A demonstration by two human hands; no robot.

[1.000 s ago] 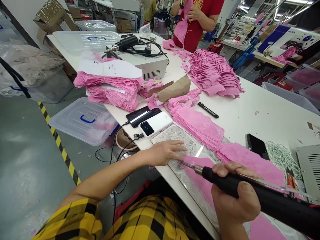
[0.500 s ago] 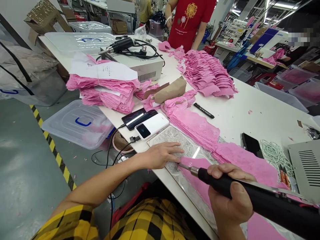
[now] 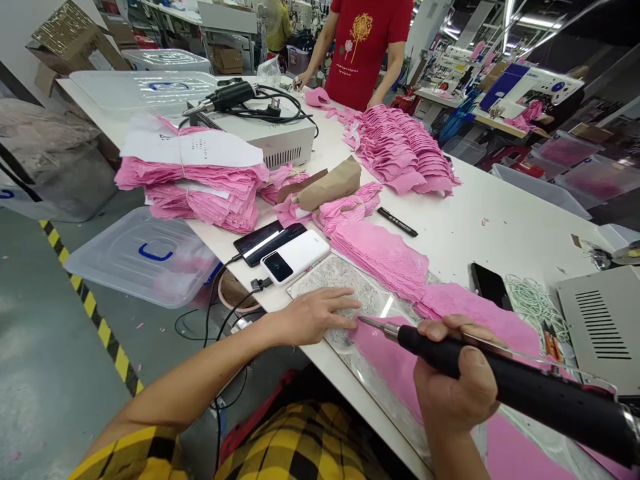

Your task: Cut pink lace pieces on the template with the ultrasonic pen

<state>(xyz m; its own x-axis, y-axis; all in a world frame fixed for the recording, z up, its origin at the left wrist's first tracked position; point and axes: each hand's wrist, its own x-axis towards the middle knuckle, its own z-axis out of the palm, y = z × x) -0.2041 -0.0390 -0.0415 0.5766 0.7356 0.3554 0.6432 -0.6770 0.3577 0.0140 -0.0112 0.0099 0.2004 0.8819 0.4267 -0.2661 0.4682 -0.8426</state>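
My right hand (image 3: 457,373) is closed around the thick black handle of a handheld ultrasonic cutter (image 3: 433,347). Its slim metal tip points left and meets the top edge of a pink fabric piece (image 3: 385,357), close to my left fingertips. Under that piece lies a clear, glossy sheet (image 3: 345,280) over a grey, patterned surface. My left hand (image 3: 320,313) rests flat on the sheet, fingers stretched and slightly apart, beside the fabric's corner. A layered stack of pink fabric (image 3: 385,253) runs along the far side of the sheet.
A white power bank (image 3: 295,257) and dark phones lie left of the sheet. Behind are bundled pink pieces (image 3: 200,190) and a grey box (image 3: 285,137) with another tool on top. A marker (image 3: 397,221), phone (image 3: 491,287) and vented box (image 3: 603,327) sit rightward. A person in red stands opposite.
The view has shifted slightly. The person opposite has lowered an arm to the table. My hands and the cutter tip stay at nearly the same spot on the pink piece.
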